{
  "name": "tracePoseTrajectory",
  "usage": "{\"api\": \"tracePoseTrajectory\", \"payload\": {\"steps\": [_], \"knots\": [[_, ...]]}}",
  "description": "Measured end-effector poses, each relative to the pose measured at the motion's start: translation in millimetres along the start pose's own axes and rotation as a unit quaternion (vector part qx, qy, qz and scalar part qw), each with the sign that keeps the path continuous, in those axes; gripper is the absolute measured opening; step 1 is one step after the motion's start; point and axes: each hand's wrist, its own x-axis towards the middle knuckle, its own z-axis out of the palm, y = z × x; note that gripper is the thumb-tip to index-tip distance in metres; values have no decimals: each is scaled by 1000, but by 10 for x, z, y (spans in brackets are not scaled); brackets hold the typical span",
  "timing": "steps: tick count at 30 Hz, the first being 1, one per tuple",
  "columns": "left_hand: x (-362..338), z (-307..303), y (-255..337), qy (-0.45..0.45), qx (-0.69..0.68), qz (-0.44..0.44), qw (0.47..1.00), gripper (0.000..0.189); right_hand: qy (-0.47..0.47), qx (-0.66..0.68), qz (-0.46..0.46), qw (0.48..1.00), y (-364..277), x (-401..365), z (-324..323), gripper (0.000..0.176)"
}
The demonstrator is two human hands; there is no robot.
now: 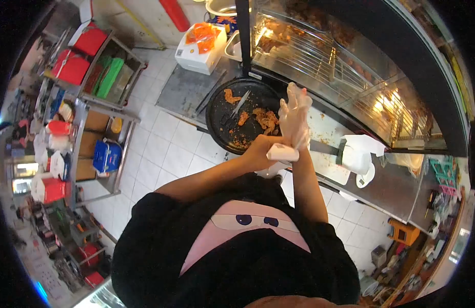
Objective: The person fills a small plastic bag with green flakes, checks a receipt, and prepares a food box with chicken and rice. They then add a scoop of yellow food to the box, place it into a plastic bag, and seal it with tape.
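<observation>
A clear plastic glove (300, 134) covers my right hand (295, 115), whose fingers point up and stretch out with nothing in them. My left hand (263, 150) is bare and closed at the right wrist, gripping the glove's cuff. Its fingertips are partly hidden. A whitish piece (282, 152) shows across the wrist beside it. Just beyond both hands is a round black tray (215, 120) holding fried chicken pieces (266, 119), crumbs and metal tongs (240, 104).
A heated glass display case (345, 66) with food on wire racks stands ahead right. On the counter are a white box-shaped machine (199, 56) with orange packets (202, 37) and a white container (358, 154). A shelf rack (101, 149) stands left on the tiled floor.
</observation>
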Motion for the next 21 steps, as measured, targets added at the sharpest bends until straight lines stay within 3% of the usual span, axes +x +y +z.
{"api": "tracePoseTrajectory", "payload": {"steps": [1, 4, 6, 8, 10, 12, 14, 15, 17, 18, 19, 20, 21], "knots": [[-13, 7, 36, -46, -47, 14, 998, 20, 0, -24, -28, 999, -30, 20, 34, 81], [26, 7, 68, -73, -29, -12, 997, 20, 72, 11, 47, 996, -88, -54, -87, 81], [87, 16, -16, -119, -17, -19, 993, 29, 82, -45, -32, 995, 21, -120, -383, 78], [114, 178, -121, -146, -16, 7, 989, 34, 160, 44, 20, 986, -237, -330, -444, 79], [114, 312, -209, -217, -12, 25, 976, 47, 162, 82, 76, 981, -353, -676, -773, 76], [67, 481, -427, -257, 20, 75, 963, 51, 171, -9, 163, 972, -477, -1198, -1078, 76], [90, 473, -621, -325, 18, 5, 946, 51, 192, -209, 353, 892, -253, -1770, -1761, 70], [104, 457, -694, -339, 23, -36, 940, 48, 169, -385, 413, 808, -290, -2066, -1861, 64], [163, 419, -1025, -333, 43, -130, 933, 41, 45, -670, 535, 513, -364, -2671, -2056, 56], [215, 412, -1217, -313, 53, -185, 930, 36, 80, -650, 616, 437, -372, -2923, -2119, 57], [313, 379, -1177, -287, 69, -183, 938, 32, 50, -617, 647, 445, -168, -3322, -2467, 58], [420, 379, -1123, -257, 84, -185, 945, 30, 5, -565, 615, 550, -191, -3570, -2575, 60], [518, 414, -1213, -225, 105, -194, 949, 29, 29, -524, 513, 679, 362, -4166, -3160, 55]]}}
